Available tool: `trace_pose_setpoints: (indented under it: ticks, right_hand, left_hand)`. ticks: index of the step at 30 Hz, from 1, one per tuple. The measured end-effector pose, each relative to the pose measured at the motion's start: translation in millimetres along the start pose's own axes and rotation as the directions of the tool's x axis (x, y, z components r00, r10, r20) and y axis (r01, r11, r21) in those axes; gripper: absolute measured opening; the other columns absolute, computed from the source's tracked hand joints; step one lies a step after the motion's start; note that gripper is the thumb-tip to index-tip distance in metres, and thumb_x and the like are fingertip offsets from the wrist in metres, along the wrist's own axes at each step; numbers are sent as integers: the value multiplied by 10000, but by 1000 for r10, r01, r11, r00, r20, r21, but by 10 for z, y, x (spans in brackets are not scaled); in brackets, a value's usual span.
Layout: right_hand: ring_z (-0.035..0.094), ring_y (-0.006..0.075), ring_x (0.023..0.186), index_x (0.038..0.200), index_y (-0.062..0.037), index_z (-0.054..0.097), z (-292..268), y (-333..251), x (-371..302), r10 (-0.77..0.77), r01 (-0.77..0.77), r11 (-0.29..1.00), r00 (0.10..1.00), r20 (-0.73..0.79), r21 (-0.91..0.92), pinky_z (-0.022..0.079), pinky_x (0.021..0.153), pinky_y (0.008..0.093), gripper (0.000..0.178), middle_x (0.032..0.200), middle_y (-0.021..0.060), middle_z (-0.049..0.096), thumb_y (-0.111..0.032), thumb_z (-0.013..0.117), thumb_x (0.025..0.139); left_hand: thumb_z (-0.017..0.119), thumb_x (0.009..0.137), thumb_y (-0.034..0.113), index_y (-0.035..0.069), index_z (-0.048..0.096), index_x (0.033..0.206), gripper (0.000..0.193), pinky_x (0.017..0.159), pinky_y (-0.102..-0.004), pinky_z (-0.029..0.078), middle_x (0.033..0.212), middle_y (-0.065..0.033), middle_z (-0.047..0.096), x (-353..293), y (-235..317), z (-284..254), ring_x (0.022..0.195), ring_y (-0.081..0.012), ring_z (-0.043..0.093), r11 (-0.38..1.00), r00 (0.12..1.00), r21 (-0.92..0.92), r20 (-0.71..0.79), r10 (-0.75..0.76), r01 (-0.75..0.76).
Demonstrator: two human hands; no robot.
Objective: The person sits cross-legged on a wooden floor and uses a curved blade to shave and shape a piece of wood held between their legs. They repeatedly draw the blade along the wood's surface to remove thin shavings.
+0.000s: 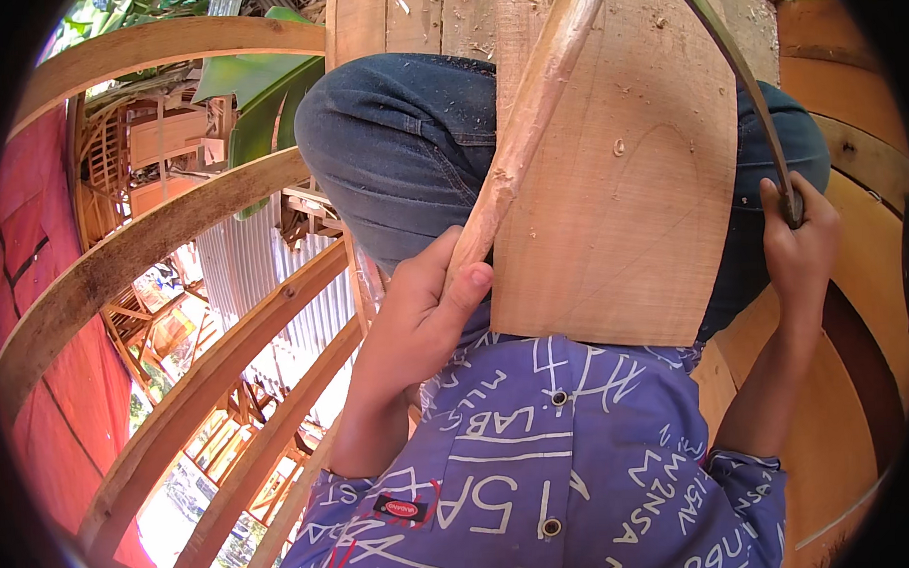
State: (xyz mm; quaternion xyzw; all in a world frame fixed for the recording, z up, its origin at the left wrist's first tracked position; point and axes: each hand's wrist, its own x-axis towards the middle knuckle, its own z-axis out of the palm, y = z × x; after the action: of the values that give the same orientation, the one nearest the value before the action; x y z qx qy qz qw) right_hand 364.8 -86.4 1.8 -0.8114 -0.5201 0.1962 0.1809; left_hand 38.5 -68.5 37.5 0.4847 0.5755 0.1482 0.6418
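My left hand (415, 305) is closed around the near end of a peeled wooden stick (529, 131), which slants up and away to the right. My right hand (801, 234) grips the near end of a long, narrow, dark blade-like tool (743, 74); its far end runs out of view at the top, so I cannot make out its exact kind. Between the two hands, a wide wooden board (622, 198) extends from my torso over my lap. The stick crosses above the board's left edge, and a few shavings lie on its surface.
Plank boards (405, 20) with shavings lie beyond my knees. On the left are wooden rails (218, 392), with a corrugated metal sheet (238, 261), a green leaf (258, 101) and a red sheet (45, 298) past them. Curved-looking wooden panels (849, 260) stand at right.
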Motion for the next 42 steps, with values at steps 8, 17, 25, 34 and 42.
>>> trace_pose_setpoints:
  ticks: [8,17,25,34,42]
  right_hand:
    - [270,85,529,638,-3,419,-32,290,30,71,-99,976,986,148,196,222,479,295,285,539,-9,268,-94,631,807]
    - [333,50,487,622,-42,453,-106,299,230,206,-332,917,869,450,221,243,448,264,248,519,-51,333,-116,638,771]
    - [342,79,342,674,-71,468,-238,438,388,269,-554,761,743,613,338,260,337,233,258,468,-13,403,-186,675,774]
    - [393,118,356,729,-52,473,-296,401,446,284,-621,705,689,667,342,311,339,250,294,488,31,441,-232,702,768]
    - [450,127,402,795,-23,497,-330,417,478,252,-644,661,673,695,384,348,342,257,287,608,58,502,-209,712,760]
  left_hand:
    - [689,806,303,-3,568,915,347,589,-334,451,673,-171,590,232,43,-26,615,-299,600,868,972,479,-110,209,-132]
    - [766,727,322,30,605,874,364,538,-336,471,654,-159,618,335,-30,-61,587,-306,634,804,952,592,-214,218,-51]
    - [787,710,317,25,625,871,371,523,-311,466,637,-147,618,423,33,-83,568,-273,637,819,964,574,-209,164,-14]
    - [786,718,295,2,627,837,354,498,-269,444,618,-143,614,509,125,-110,523,-211,625,832,970,554,-188,154,-25]
    - [746,770,226,-19,612,824,284,467,-200,307,522,-13,523,550,121,-91,511,-19,433,890,967,453,-201,154,-47]
